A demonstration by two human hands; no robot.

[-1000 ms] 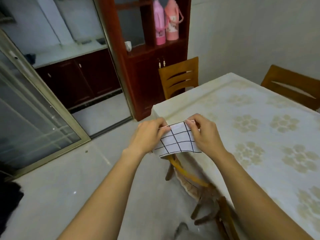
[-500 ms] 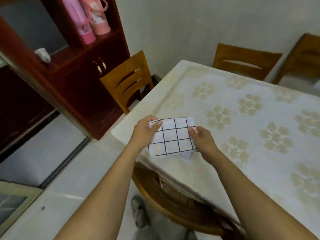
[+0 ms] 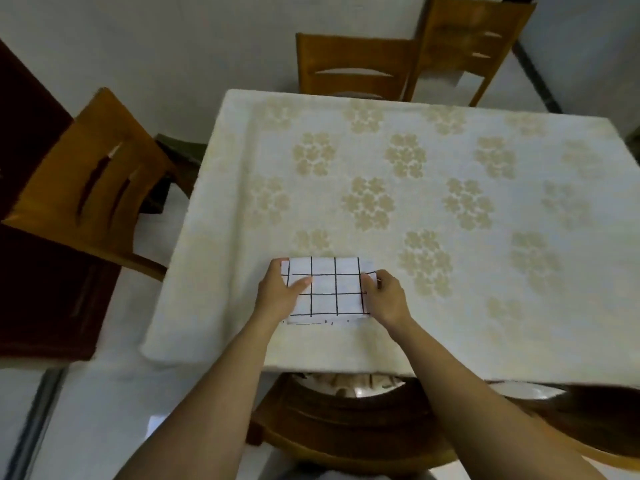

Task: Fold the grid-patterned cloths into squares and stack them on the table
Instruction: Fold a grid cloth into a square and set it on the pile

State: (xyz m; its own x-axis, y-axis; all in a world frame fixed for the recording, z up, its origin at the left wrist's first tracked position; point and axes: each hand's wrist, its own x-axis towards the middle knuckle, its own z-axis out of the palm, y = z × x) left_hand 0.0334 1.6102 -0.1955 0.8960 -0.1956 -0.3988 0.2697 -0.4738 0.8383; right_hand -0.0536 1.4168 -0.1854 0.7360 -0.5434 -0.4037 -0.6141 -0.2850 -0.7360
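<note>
A white cloth with a black grid [image 3: 332, 289], folded into a small square, lies over the near part of the table [image 3: 433, 209], which wears a cream floral cover. My left hand [image 3: 280, 292] holds the cloth's left edge, thumb on top. My right hand [image 3: 386, 297] pinches its right edge, where a corner curls up. A second layer of grid cloth peeks out along the near edge beneath it.
Wooden chairs stand around the table: one at the left [image 3: 97, 188], two at the far side [image 3: 356, 67], and one tucked under the near edge [image 3: 346, 424]. A dark red cabinet [image 3: 41, 289] stands at the left.
My view swung right and down over the table. Both hands carried the folded cloth from the table's corner onto the tabletop, and it now sits flat.
</note>
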